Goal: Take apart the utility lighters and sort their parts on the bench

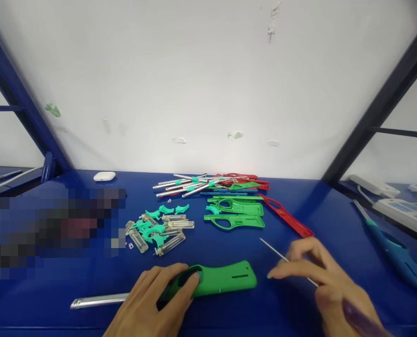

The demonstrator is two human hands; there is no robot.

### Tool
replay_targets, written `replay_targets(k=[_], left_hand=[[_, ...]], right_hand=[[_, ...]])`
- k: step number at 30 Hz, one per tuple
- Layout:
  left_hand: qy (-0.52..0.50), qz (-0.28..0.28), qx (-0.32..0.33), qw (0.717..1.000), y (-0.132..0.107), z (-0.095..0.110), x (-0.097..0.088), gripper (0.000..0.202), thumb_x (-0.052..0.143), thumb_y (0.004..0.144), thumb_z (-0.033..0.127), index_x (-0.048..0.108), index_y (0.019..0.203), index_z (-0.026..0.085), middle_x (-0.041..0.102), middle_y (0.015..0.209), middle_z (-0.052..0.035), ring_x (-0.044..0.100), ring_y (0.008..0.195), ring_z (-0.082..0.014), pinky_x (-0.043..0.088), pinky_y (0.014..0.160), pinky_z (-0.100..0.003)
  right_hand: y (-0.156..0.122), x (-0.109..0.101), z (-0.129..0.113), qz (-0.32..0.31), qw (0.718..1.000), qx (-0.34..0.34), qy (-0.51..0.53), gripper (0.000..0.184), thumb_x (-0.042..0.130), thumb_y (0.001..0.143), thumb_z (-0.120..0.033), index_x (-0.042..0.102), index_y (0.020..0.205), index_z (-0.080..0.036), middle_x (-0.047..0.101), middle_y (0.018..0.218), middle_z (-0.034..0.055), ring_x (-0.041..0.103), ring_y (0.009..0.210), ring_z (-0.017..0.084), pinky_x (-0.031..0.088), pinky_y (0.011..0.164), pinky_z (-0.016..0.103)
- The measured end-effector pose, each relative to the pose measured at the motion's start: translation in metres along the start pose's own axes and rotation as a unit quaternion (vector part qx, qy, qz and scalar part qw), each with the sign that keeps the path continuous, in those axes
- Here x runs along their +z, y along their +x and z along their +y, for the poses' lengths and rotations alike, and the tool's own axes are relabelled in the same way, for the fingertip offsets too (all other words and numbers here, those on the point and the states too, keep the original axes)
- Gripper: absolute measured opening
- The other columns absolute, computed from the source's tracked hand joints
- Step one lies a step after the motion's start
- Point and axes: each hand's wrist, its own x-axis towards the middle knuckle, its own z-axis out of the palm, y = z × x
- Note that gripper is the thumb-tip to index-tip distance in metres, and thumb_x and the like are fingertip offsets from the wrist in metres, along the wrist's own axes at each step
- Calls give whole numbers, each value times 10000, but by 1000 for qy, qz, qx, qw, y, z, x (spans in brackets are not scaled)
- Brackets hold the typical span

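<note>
My left hand grips the handle end of a green gas lighter that lies flat on the blue table, its metal nozzle tube pointing left. My right hand is closed in a pinch on a thin metal rod that slants up to the left, just right of the lighter's body.
Behind the hands lie green handle shells, a red shell, metal tubes with teal collars, and teal triggers with clear fuel cells. A white earbud case sits far left, a blue lighter at right.
</note>
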Motion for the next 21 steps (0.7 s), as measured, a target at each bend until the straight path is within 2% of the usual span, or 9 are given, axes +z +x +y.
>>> replay_targets(k=[2, 4, 7, 10, 13, 17, 21], left_hand=[[-15, 12, -5, 1000, 3, 3, -2, 508, 430, 1007, 79, 650, 1418, 282, 756, 1240, -75, 776, 1042, -206, 676, 868, -304], [-23, 0, -3, 1000, 4, 5, -4, 556, 426, 983, 47, 635, 1440, 284, 744, 1284, -75, 763, 1086, -210, 669, 886, -292], [-31, -39, -10, 999, 0, 5, -4, 628, 452, 970, 34, 563, 1522, 311, 701, 1387, -74, 737, 1149, -226, 659, 938, -324], [-37, -62, -25, 997, -6, 6, -3, 683, 463, 965, 26, 499, 1576, 326, 672, 1433, -80, 717, 1186, -242, 655, 967, -364], [-36, -72, -36, 996, -9, 8, -3, 684, 467, 970, 34, 492, 1583, 338, 662, 1444, -81, 709, 1201, -254, 656, 973, -398], [-46, -68, -40, 996, -9, 9, -3, 673, 475, 966, 47, 513, 1569, 342, 666, 1430, -78, 710, 1182, -253, 655, 977, -402], [-45, -60, -39, 996, -8, 10, -4, 664, 474, 955, 41, 538, 1548, 336, 666, 1416, -77, 703, 1165, -240, 654, 978, -386]], right_hand=[[2, -1, -6, 31, 997, 69, 2, 833, 317, 1021, -837, 793, 654, -260, 608, 790, 69, 590, 599, 170, 478, 495, 263], [7, 3, -18, 28, 987, 149, 45, 889, 247, 1051, -809, 703, 554, -230, 549, 676, 50, 495, 527, 153, 398, 474, 277], [18, 15, -35, -38, 971, 212, 100, 861, 299, 1060, -793, 619, 501, -222, 450, 527, 14, 413, 489, 146, 364, 509, 288], [24, 23, -37, -87, 969, 208, 97, 802, 426, 1054, -756, 542, 469, -219, 440, 505, -3, 416, 497, 133, 418, 590, 274], [23, 24, -25, -115, 973, 182, 77, 775, 433, 1072, -717, 483, 478, -221, 461, 507, -3, 451, 495, 131, 421, 567, 267], [24, 21, -17, -126, 976, 164, 68, 739, 442, 1084, -682, 440, 502, -226, 465, 512, -5, 466, 488, 133, 413, 533, 266], [31, 25, -27, -112, 979, 162, 60, 725, 480, 1060, -689, 415, 500, -232, 441, 488, -11, 441, 458, 133, 388, 495, 273]])
